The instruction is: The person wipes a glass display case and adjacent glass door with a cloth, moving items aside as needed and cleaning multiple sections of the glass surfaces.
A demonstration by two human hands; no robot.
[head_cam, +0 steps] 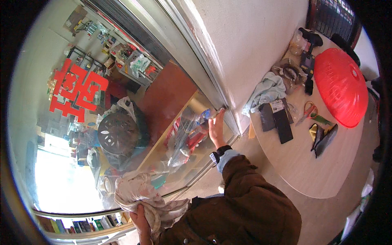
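A crumpled, stained light cloth [137, 190] is bunched in my left hand [141, 221], in front of the lower part of a glass pane. My right hand [216, 128], with a dark watch [216, 155] at its wrist, reaches to the side edge of the pane, by the metal frame [234, 122]. Its fingertips are close to the frame; whether they hold something small is unclear. A blue item [204, 116] shows just beside them, and I cannot tell whether it is held or lies behind the glass. A red paper-cut character [78, 92] is on the pane.
On a round-edged table [306, 174] at the right are a red plastic cover [341, 87], scissors [308, 111], a black phone-like slab [282, 127], a pale towel [266, 90] and a cordless power tool [307, 58]. Behind the glass stand a perforated round stool top [118, 133] and bagged items [186, 141].
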